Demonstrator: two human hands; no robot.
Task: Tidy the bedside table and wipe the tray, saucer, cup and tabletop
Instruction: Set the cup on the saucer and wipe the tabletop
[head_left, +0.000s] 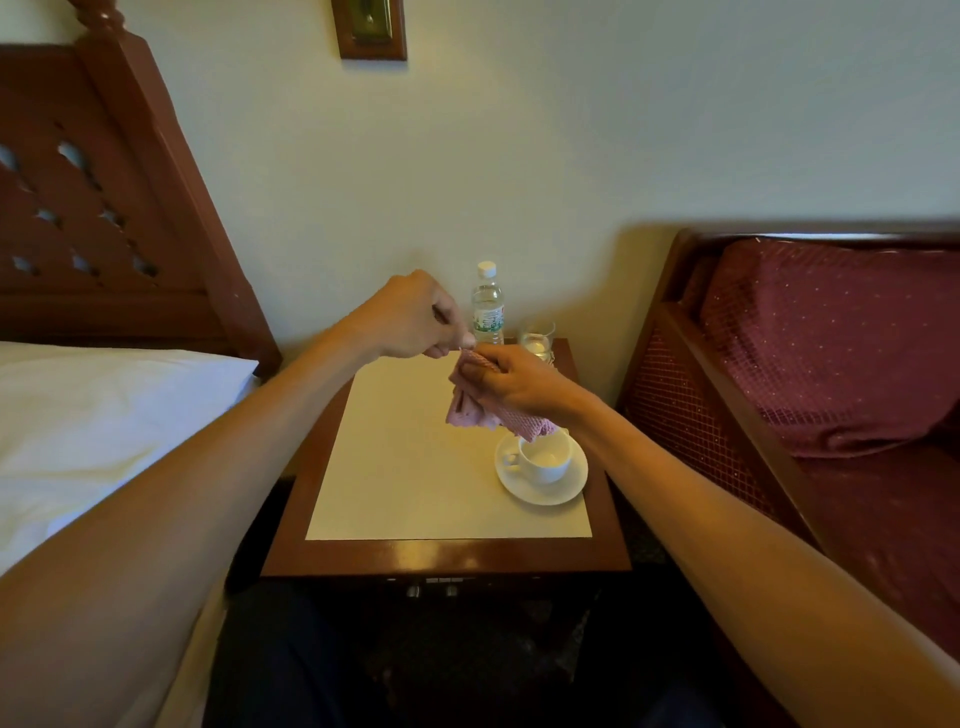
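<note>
2 bare forearms, dark trousers (291, 670)

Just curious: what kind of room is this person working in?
Likely a hotel bedroom: a bed with white linen and wooden headboard, a bedside table holding a water bottle and cup.

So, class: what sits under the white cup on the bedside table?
The cup stands on a white saucer, which rests on the cream tabletop. The saucer's centre is covered by the cup.

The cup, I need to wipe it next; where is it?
In the head view, the cup sits on its saucer at the bedside table's right side, just below the pink cloth.
</note>
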